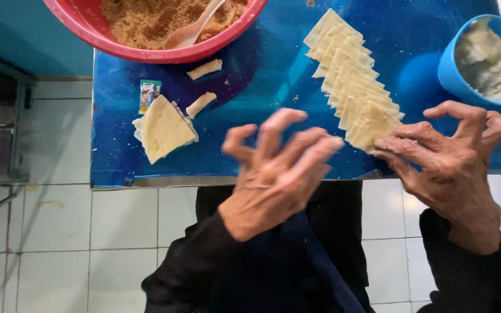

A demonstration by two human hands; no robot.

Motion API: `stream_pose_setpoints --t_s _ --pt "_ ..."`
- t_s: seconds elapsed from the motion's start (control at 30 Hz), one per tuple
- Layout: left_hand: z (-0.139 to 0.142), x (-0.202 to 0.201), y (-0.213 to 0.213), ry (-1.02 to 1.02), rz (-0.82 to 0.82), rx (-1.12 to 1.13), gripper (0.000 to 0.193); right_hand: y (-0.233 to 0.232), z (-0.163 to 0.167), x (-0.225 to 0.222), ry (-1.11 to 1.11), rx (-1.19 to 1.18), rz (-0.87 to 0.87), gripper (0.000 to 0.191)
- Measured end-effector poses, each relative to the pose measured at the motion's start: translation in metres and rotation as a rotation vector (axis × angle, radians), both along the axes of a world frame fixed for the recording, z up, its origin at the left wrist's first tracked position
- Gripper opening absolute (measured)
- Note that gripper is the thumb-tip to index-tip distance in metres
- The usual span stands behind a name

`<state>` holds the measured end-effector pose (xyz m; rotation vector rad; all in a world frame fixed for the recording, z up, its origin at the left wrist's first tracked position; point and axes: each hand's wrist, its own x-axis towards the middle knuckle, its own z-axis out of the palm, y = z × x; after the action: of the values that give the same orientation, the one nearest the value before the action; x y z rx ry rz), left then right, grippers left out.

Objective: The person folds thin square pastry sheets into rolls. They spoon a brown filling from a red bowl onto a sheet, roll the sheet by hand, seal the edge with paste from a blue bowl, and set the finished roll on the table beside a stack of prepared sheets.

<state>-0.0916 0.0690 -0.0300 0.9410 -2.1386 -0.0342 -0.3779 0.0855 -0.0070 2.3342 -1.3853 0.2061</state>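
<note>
A fanned row of pale yellow square dough wrappers lies on a blue table. My right hand rests its thumb and forefinger on the nearest wrapper's edge, the other fingers spread. My left hand hovers blurred above the table's front edge, fingers apart, holding nothing. A small stack of wrappers lies at the left, with two rolled pieces behind it.
A red bowl of brown crumbly filling with a plastic spoon stands at the back left. A blue cup of whitish paste stands at the right. A small printed sachet lies near the stack. White tiled floor lies below.
</note>
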Motion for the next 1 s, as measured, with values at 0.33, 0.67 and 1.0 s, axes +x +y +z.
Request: stream_pose_setpoints --t_s 0.33,0.67,1.0 --pt "-0.017 -0.051 -0.018 -0.194 -0.045 -0.033 0.033 -0.026 -0.028 -0.053 -0.246 0.064 -0.009 0.017" --pt "-0.017 -0.049 -0.019 -0.212 -0.063 0.001 0.032 -0.044 -0.009 -0.068 -0.374 0.121 -0.038 0.010" --pt "-0.016 -0.049 -0.024 -0.062 -0.042 0.056 0.046 -0.016 -0.002 -0.016 -0.340 0.154 0.041 0.018"
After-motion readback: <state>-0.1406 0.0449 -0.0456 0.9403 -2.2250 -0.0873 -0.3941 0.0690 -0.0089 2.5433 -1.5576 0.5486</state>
